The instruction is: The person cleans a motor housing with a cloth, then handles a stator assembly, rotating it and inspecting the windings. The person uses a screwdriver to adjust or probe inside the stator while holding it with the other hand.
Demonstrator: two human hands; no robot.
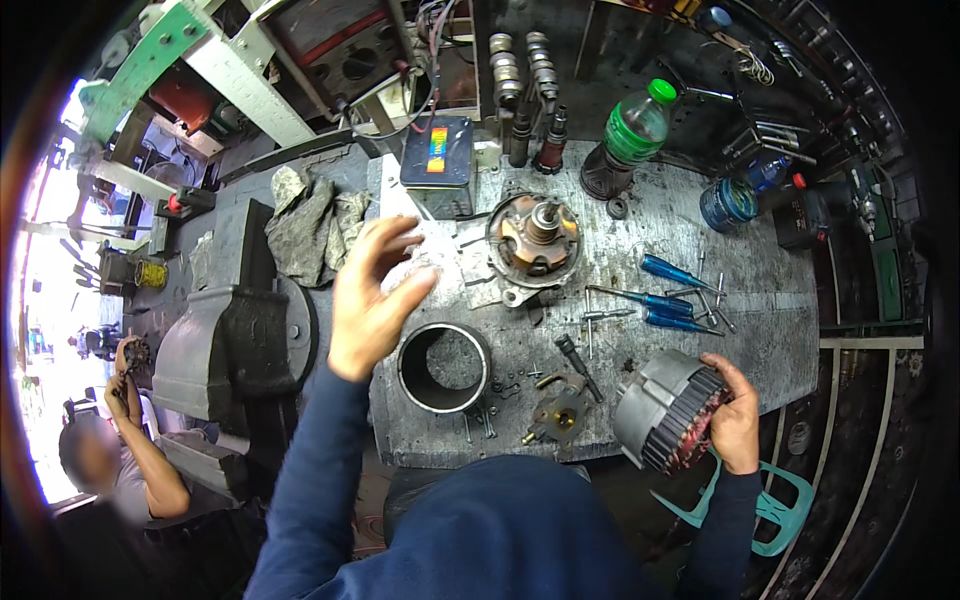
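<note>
My right hand (735, 420) grips an alternator stator housing (665, 405) by its edge, its ribbed black side and reddish windings turned toward the palm. It is held over the bench's near right edge. My left hand (375, 295) hovers over the left of the bench with fingers spread, holding nothing. Just below it stands a hollow metal cylinder (402, 370), open end up. Beyond, at the middle, sits a round motor part with a shaft (540, 240). A small metal bracket part (562, 410) lies between the cylinder and the stator housing, among small screws.
Blue-handled screwdrivers (670, 305) lie on the right of the bench (770, 350). At the back are a dark tin (438, 160), a green-capped bottle (638, 125) and a blue jar (728, 205). A bench vise (235, 345) and grey rag (305, 225) are left. Another person (130, 440) works far left.
</note>
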